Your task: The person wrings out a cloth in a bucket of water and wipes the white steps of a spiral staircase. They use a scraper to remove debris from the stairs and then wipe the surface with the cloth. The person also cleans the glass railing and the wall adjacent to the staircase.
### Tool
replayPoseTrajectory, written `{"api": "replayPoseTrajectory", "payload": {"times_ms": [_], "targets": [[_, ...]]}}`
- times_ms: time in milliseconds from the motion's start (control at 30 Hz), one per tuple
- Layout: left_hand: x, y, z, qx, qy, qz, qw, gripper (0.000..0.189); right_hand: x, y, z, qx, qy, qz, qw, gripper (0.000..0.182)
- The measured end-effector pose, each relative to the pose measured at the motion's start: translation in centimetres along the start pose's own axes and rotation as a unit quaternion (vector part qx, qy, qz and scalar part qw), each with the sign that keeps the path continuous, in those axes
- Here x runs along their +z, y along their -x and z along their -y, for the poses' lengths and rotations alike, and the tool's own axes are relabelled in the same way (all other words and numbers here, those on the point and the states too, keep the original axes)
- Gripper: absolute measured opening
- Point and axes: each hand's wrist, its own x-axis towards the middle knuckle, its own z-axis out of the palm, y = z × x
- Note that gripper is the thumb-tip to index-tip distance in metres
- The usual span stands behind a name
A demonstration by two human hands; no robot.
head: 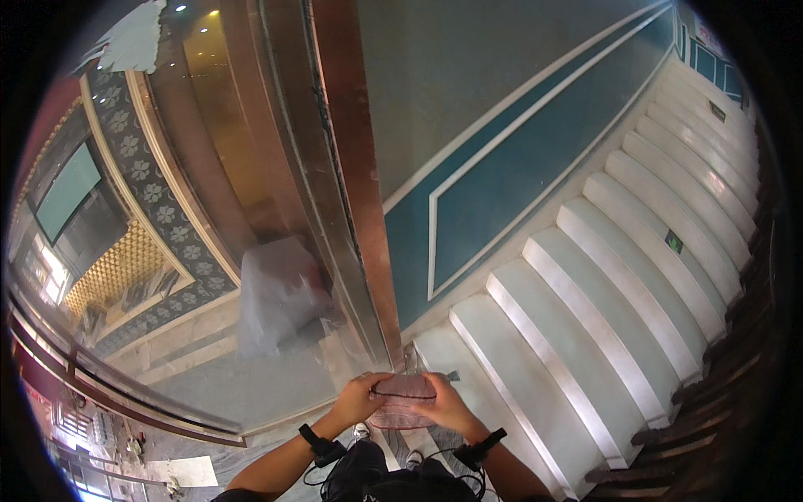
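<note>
My left hand (361,400) and my right hand (444,405) hold a folded pinkish-red cloth (403,401) between them, in front of my body at the bottom centre. Each hand grips one side of it, with the thumbs near its upper edge. A dark seam or fold crosses the cloth. Both wrists wear black bands with small devices and cables. Just beyond the cloth stands the foot of a reddish-brown metal door frame (370,232), beside a large glass panel (207,370). Whether the cloth touches the frame I cannot tell.
White stone stairs (533,339) rise to the right, bordered by a dark railing (696,433). A teal panelled wall (489,219) runs along them. Something under translucent plastic sheeting (276,295) shows in the glass. A pale sheet (182,470) lies on the floor at lower left.
</note>
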Motion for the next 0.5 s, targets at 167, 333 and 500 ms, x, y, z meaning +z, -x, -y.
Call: {"api": "replayPoseTrajectory", "payload": {"times_ms": [167, 333, 500], "targets": [[-1.8, -1.2, -2.1, 0.111, -0.172, -0.067, 0.977, 0.032, 1.1, -3.5, 3.4, -0.016, 0.365, -0.007, 0.931, 0.063], [-6.2, -4.1, -3.1, 0.166, -0.189, -0.062, 0.966, 0.025, 0.5, -9.4, 9.0, -0.075, 0.364, -0.005, 0.928, 0.083], [-9.6, -7.7, -3.3, 0.194, -0.192, -0.030, 0.961, 0.026, 5.2, -14.4, 2.9, 0.077, -0.129, 0.180, 0.972, 0.071]]}}
